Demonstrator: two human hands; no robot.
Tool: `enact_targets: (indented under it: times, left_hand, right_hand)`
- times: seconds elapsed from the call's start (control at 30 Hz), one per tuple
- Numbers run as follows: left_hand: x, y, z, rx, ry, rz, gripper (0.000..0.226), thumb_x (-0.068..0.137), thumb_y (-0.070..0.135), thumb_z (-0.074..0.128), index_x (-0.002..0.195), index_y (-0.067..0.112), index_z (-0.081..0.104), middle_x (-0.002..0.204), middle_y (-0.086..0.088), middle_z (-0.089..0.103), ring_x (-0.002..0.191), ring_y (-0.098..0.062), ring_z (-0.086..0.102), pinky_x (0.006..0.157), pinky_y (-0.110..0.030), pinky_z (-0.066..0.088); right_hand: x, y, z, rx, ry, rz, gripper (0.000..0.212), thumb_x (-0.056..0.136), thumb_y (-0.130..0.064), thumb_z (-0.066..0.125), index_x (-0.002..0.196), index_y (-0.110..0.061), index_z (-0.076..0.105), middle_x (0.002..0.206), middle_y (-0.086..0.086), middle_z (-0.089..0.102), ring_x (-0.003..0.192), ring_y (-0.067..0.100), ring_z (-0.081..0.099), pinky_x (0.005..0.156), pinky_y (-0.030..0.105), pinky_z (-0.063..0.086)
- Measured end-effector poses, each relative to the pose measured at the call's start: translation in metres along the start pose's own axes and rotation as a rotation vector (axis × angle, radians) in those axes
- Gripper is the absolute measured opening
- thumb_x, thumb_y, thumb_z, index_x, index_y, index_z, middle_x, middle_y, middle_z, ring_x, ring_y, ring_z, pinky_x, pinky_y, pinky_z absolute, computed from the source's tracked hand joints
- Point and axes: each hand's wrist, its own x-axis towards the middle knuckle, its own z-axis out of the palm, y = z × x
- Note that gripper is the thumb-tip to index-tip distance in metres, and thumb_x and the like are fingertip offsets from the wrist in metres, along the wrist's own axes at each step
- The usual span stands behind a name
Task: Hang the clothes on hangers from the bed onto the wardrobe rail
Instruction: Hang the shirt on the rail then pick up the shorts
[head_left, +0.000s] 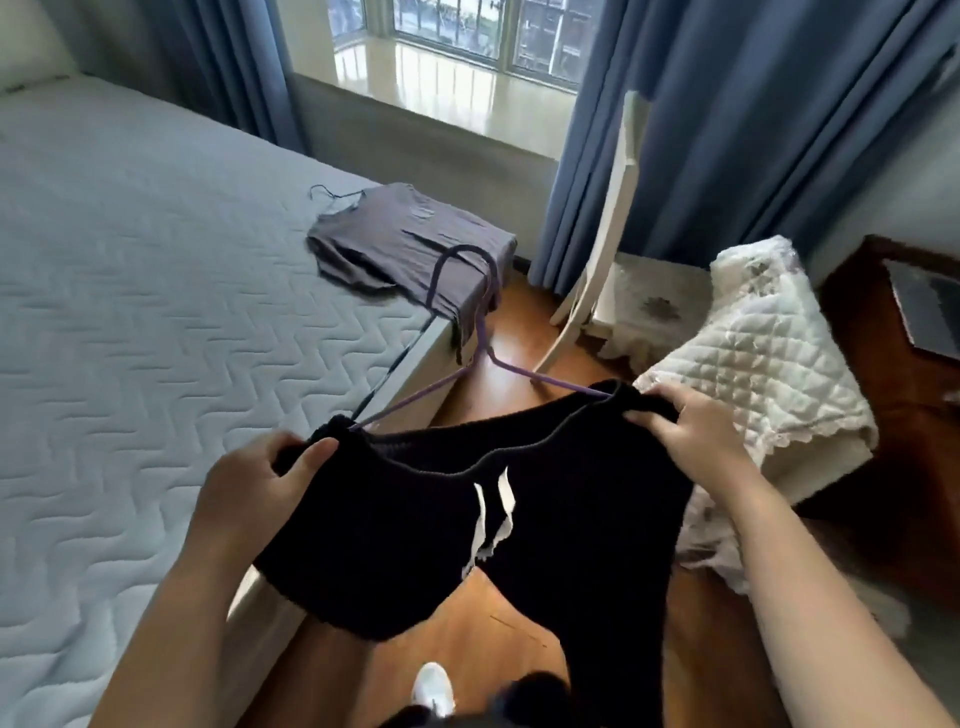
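A black garment (545, 530) with white drawstrings hangs on a purple hanger (485, 332), held out over the floor beside the bed. My left hand (260, 483) grips its left corner and my right hand (691, 431) grips its right corner. The hanger's hook points away from me, toward the window. A grey T-shirt (400, 244) on a dark hanger lies on the far corner of the bed (130, 260), partly draped over the edge. No wardrobe rail is in view.
A white quilted cover (769, 353) lies over a seat on the right. A pale folded stand (608, 234) leans by the blue curtains (779, 130). A dark wooden cabinet (914, 405) stands at far right. Wooden floor (519, 332) runs between bed and seat.
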Motion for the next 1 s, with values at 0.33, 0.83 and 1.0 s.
enact_targets:
  times: [0.33,0.83,1.0]
  left_hand:
    - [0.128,0.001,0.024,-0.012,0.211,-0.319,0.022,0.081,0.036,0.063,0.063,0.026,0.056,0.066,0.006,0.060,0.071,-0.022,0.054,0.063,-0.033,0.035]
    - [0.255,0.033,0.028,-0.019,0.521,-0.715,0.017,0.071,0.037,0.073,0.069,0.028,0.059,0.073,-0.001,0.063,0.073,-0.019,0.058,0.061,-0.026,0.040]
    - [0.304,-0.006,0.019,0.009,0.654,-0.814,0.017,0.073,0.035,0.072,0.074,0.023,0.060,0.073,0.002,0.062,0.078,-0.025,0.059,0.066,-0.033,0.040]
  right_hand:
    - [0.254,-0.027,0.065,-0.024,-0.161,-0.312,0.017,0.075,-0.018,0.073,0.087,-0.009,0.067,0.077,0.001,0.061,0.077,0.017,0.057,0.065,0.016,0.033]
    - [0.533,-0.155,0.177,-0.057,-0.522,-0.639,0.020,0.079,-0.023,0.068,0.086,-0.004,0.065,0.080,0.015,0.068,0.081,0.031,0.061,0.069,0.035,0.043]
    - [0.573,-0.198,0.230,-0.046,-0.612,-0.606,0.018,0.076,-0.025,0.071,0.076,-0.008,0.064,0.066,0.007,0.061,0.067,0.026,0.056,0.060,0.034,0.041]
